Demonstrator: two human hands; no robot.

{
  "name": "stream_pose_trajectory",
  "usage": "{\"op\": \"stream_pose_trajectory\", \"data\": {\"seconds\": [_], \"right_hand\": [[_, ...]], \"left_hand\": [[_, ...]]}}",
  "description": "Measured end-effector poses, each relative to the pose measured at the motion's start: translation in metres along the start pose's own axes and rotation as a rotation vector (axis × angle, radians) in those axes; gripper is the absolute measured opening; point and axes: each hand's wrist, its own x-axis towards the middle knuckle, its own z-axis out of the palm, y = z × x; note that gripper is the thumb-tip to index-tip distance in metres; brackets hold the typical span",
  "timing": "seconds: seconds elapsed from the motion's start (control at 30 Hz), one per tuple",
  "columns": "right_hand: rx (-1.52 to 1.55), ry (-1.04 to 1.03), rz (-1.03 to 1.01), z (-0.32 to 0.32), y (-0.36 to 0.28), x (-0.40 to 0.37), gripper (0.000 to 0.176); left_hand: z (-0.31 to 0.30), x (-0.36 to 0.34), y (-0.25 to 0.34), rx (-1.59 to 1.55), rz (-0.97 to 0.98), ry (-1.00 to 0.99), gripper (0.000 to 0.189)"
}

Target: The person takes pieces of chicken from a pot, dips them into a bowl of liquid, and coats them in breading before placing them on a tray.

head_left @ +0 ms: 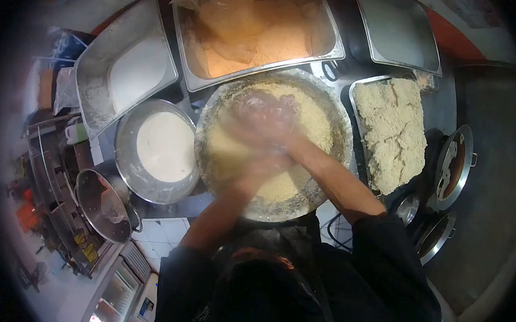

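A wide round metal bowl point(278, 211) holds pale yellow, crumbly breading-like material point(315, 120). Both of my hands are inside it, smeared by motion. My right hand point(266, 120) reaches in from the right, over the middle of the crumbs. Around its fingers is a pinkish, glossy blur; whether that is only fingers or also something held, I cannot make out. Lower and to the left, my left hand point(267, 161) is close to the right wrist, its fingers too blurred to read.
Behind the bowl stands a deep steel pan point(263, 65) of orange powder. To the left are a pan of white powder point(137, 73), a bowl of white flour point(165, 147) and a pot point(103, 211). A crumb-heaped tray point(391, 133) sits right, below another steel pan point(399, 31).
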Motion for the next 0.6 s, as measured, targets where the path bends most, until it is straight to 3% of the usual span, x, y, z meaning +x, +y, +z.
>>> {"op": "stream_pose_trajectory", "data": {"seconds": [0.07,0.1,0.17,0.2,0.27,0.3,0.37,0.5,0.57,0.6], "right_hand": [[-0.519,0.424,-0.296,0.006,0.012,-0.007,0.051],[-0.528,0.431,-0.301,-0.003,0.010,-0.009,0.051],[-0.074,0.000,0.165,-0.023,0.009,-0.014,0.052],[-0.057,-0.027,0.163,-0.012,0.027,-0.023,0.052],[1.218,-0.037,0.093,0.022,0.067,-0.040,0.047],[1.219,-0.042,0.086,0.016,0.067,-0.033,0.047],[-0.312,0.438,-0.270,-0.003,0.049,-0.032,0.047],[-0.619,0.421,-0.437,-0.014,0.036,-0.024,0.047],[0.485,0.180,-0.004,0.017,0.016,-0.020,0.048],[0.127,0.129,-0.086,0.023,0.025,-0.023,0.052]], "left_hand": [[0.019,0.002,0.013,0.352,0.008,-0.149,0.054],[0.025,0.007,0.012,0.340,0.000,-0.132,0.054],[0.031,0.024,0.006,0.227,-0.012,-0.077,0.054],[0.032,0.033,0.002,0.200,-0.017,-0.057,0.054],[0.031,0.044,-0.001,0.183,-0.037,-0.030,0.055],[0.033,0.049,0.002,0.181,-0.037,-0.023,0.055],[0.038,0.049,0.005,0.208,-0.039,-0.010,0.055],[0.047,0.024,0.016,0.321,-0.038,0.023,0.056],[0.052,0.000,0.025,0.375,-0.067,0.099,0.056],[0.054,-0.006,0.029,0.393,-0.073,0.120,0.056]]}}
